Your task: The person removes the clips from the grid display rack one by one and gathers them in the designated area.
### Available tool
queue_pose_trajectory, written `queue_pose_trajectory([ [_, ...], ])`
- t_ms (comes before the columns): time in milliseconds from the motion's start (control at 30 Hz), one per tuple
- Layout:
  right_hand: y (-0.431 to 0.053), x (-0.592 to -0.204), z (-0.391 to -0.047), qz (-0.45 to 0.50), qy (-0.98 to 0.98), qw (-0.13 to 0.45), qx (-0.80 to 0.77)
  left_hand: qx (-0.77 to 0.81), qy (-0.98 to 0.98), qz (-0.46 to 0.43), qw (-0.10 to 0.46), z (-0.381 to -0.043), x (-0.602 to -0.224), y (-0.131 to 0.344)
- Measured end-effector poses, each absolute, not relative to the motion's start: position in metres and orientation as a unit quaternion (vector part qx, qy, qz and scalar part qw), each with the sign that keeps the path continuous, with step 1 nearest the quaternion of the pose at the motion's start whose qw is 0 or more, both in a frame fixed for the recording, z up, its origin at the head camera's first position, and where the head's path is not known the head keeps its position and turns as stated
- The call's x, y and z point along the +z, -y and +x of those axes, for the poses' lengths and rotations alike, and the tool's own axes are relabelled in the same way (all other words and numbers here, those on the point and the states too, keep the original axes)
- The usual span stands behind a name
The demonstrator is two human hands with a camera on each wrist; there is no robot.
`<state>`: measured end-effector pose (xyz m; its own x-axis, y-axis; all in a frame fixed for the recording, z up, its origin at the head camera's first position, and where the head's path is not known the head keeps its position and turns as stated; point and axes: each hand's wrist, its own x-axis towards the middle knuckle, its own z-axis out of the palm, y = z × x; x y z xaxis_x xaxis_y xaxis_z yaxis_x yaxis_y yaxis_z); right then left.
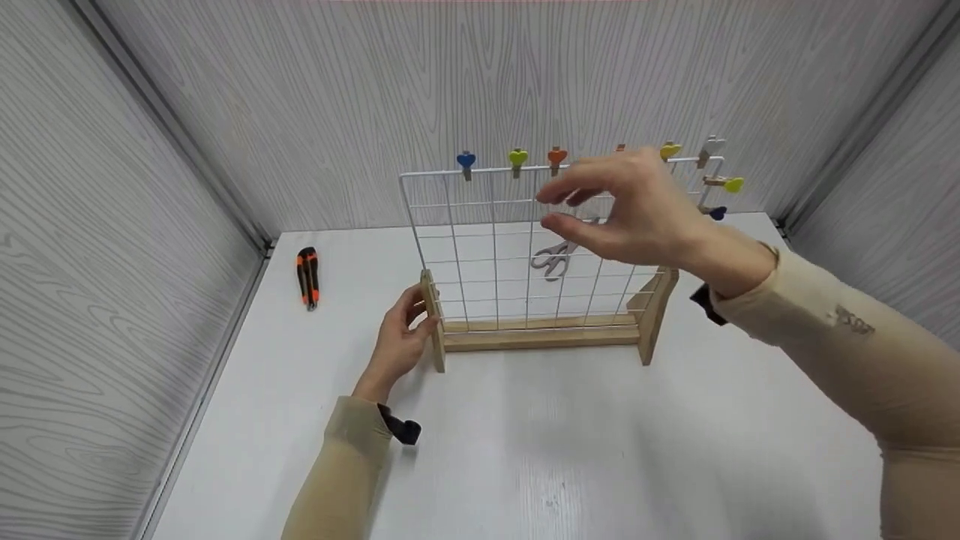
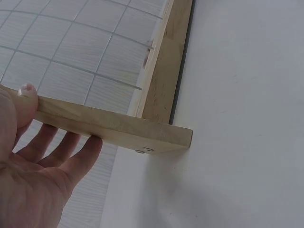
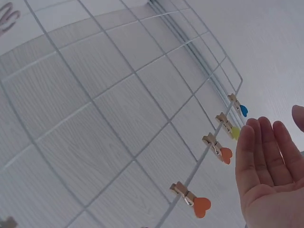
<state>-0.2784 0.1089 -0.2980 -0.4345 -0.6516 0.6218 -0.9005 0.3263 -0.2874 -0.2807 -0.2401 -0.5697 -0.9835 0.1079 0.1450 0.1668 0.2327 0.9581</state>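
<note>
Wooden rack foot (image 1: 433, 319), centre-left of the head view, is gripped by the left hand (image 1: 400, 337); keep it braced (wire wobbles) while the open right hand (image 1: 622, 206) nears the orange clip (image 1: 556, 157)

No legible writing anywhere in the three views.

The one mark that might be lettering is a small dark print on the right sleeve (image 1: 853, 319), at the right of the head view, too blurred to read; the utility knife (image 1: 307, 277) at upper left shows no readable brand.
</note>
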Motion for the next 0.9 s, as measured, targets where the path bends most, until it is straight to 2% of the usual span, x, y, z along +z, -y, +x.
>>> queue_pose_trajectory([
  [300,-0.059,-0.255,-0.296,0.504,0.794,0.203,0.273,-0.607,0.790,-0.086,0.025,-0.279,-0.568,0.244],
  [400,-0.042,-0.244,-0.303,0.479,0.823,0.170,0.256,-0.604,0.792,-0.082,0.025,-0.277,-0.569,0.247],
  [633,-0.015,-0.235,-0.318,0.403,0.878,0.054,0.253,-0.609,0.788,-0.082,0.027,-0.275,-0.570,0.249],
  [767,-0.010,-0.242,-0.323,0.394,0.878,0.032,0.270,-0.608,0.789,-0.088,0.028,-0.274,-0.571,0.248],
  [900,-0.008,-0.248,-0.324,0.376,0.878,0.036,0.292,-0.605,0.791,-0.090,0.031,-0.273,-0.570,0.250],
])
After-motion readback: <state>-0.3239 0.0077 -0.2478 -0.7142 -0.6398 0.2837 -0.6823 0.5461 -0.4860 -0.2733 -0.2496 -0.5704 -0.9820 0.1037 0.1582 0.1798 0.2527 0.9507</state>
